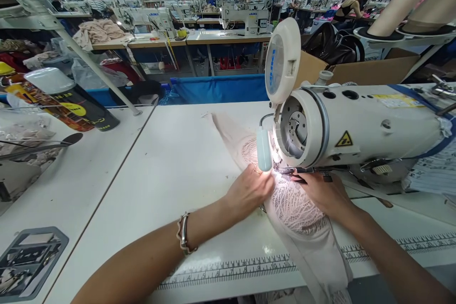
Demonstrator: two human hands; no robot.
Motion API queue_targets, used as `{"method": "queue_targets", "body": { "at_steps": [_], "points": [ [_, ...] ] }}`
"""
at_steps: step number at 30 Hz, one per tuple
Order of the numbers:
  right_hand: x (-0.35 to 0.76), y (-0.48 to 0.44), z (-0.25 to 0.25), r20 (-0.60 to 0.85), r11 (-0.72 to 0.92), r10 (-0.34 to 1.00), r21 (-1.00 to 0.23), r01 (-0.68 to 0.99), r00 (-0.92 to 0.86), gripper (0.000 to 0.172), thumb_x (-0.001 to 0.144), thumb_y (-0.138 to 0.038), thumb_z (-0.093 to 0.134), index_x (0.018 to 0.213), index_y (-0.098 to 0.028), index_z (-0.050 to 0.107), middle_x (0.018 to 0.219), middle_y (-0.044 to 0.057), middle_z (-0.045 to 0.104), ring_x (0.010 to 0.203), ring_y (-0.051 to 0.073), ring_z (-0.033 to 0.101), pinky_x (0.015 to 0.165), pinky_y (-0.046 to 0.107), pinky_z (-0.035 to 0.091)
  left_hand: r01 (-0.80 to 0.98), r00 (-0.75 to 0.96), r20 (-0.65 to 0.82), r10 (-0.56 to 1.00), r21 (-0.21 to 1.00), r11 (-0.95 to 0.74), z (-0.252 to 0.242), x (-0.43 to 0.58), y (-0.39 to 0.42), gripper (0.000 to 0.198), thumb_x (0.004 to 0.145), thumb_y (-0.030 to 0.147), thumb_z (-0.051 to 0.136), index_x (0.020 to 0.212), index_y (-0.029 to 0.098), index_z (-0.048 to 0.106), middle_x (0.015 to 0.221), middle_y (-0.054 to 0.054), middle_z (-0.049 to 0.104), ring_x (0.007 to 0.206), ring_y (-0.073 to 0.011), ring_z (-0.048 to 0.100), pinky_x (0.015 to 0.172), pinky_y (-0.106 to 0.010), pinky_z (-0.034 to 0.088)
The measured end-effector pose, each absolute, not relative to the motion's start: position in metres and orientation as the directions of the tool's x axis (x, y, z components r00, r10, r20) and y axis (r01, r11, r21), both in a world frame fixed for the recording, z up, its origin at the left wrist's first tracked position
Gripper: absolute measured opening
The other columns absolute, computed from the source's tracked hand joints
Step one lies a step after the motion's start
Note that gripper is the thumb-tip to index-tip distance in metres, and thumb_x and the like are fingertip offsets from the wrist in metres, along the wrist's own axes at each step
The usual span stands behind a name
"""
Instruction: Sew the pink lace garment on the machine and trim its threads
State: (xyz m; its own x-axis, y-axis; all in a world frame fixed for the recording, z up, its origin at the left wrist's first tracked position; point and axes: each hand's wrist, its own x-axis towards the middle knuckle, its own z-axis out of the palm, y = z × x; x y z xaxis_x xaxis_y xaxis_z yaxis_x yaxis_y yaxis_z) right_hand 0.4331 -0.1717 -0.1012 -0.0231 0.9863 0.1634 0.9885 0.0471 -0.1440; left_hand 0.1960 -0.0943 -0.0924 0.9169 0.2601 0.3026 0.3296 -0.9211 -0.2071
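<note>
Head | lace strip (295, 206) runs far-left to near-right | left fingers (261, 181) flat | right fingers (307, 181) pinch tool (301, 170)

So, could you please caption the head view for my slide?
Left hand and right hand rest on pink lace fabric at a sewing machine.

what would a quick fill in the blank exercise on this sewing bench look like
1. The left hand and right hand rest on pale pink ___ at the sewing machine.
2. The bracelet sits on the ___ wrist.
3. The warning triangle on the machine is ___.
4. A printed ___ runs along the near edge of the table.

Missing words: lace; left; yellow; ruler.
</note>
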Motion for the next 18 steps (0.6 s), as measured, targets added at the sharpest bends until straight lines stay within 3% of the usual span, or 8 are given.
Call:
{"method": "queue_targets", "body": {
  "at_steps": [5, 7, 9, 11, 14, 18],
  "points": [
    [0.429, -0.163, -0.096, 0.121, -0.068, 0.988, -0.188, 0.98, 0.092, 0.035, 0.087, -0.047, 0.058, 0.114, -0.027, 0.069, 0.092, 0.004, 0.077, 0.083, 0.028, 0.071, 0.07, 0.037, 0.055, 0.329, 0.915, 0.291, 0.278, -0.142, -0.934, -0.091, 0.198, -0.111, 0.024, 0.086, -0.004, 0.042, 0.085, 0.011, 0.061, 0.079, -0.008, 0.059, 0.069, -0.019, 0.051, 0.062, -0.032, 0.038],
    [0.426, -0.161, -0.092, 0.095, -0.093, 0.988, -0.237, 0.967, 0.119, 0.031, 0.088, -0.047, 0.056, 0.105, -0.026, 0.07, 0.086, 0.003, 0.076, 0.079, 0.027, 0.071, 0.069, 0.036, 0.054, 0.356, 0.908, 0.277, 0.314, -0.114, -0.928, -0.087, 0.2, -0.116, 0.02, 0.092, 0.007, 0.045, 0.083, 0.011, 0.062, 0.077, -0.009, 0.06, 0.071, -0.0207, 0.054, 0.065, -0.034, 0.042],
    [0.422, -0.161, -0.088, 0.131, -0.08, 0.984, -0.259, 0.962, 0.117, 0.027, 0.089, -0.046, 0.052, 0.088, -0.026, 0.069, 0.077, 0.003, 0.073, 0.076, 0.025, 0.069, 0.069, 0.036, 0.052, 0.373, 0.907, 0.257, 0.332, -0.127, -0.919, -0.085, 0.203, -0.123, 0.033, 0.1, 0.029, 0.046, 0.083, 0.009, 0.064, 0.077, -0.011, 0.062, 0.077, -0.0243, 0.059, 0.07, -0.037, 0.046],
    [0.42, -0.161, -0.087, 0.181, -0.058, 0.977, -0.267, 0.962, 0.109, 0.028, 0.087, -0.046, 0.051, 0.072, -0.026, 0.062, 0.069, 0.003, 0.068, 0.07, 0.024, 0.065, 0.066, 0.034, 0.049, 0.404, 0.901, 0.252, 0.353, -0.194, -0.894, -0.086, 0.206, -0.132, 0.045, 0.103, 0.041, 0.043, 0.095, 0.003, 0.067, 0.091, -0.018, 0.068, 0.093, -0.0303, 0.064, 0.079, -0.041, 0.049],
    [0.422, -0.162, -0.091, 0.172, -0.024, 0.982, -0.306, 0.952, 0.08, 0.022, 0.08, -0.04, 0.056, 0.064, -0.025, 0.051, 0.063, 0.001, 0.062, 0.059, 0.02, 0.059, 0.057, 0.031, 0.045, 0.459, 0.881, 0.278, 0.383, -0.301, -0.836, -0.091, 0.209, -0.143, 0.043, 0.102, 0.027, 0.04, 0.124, -0.006, 0.058, 0.122, -0.028, 0.065, 0.118, -0.0368, 0.061, 0.092, -0.045, 0.05],
    [0.431, -0.166, -0.1, 0.167, 0.045, 0.986, -0.391, 0.919, 0.023, 0.008, 0.076, -0.03, 0.057, 0.08, -0.024, 0.059, 0.072, 0.002, 0.068, 0.059, 0.018, 0.06, 0.058, 0.031, 0.05, 0.471, 0.875, 0.26, 0.408, -0.263, -0.842, -0.098, 0.209, -0.145, 0.042, 0.1, 0.019, 0.039, 0.129, -0.008, 0.053, 0.127, -0.03, 0.062, 0.122, -0.0358, 0.062, 0.1, -0.045, 0.051]
  ]
}}
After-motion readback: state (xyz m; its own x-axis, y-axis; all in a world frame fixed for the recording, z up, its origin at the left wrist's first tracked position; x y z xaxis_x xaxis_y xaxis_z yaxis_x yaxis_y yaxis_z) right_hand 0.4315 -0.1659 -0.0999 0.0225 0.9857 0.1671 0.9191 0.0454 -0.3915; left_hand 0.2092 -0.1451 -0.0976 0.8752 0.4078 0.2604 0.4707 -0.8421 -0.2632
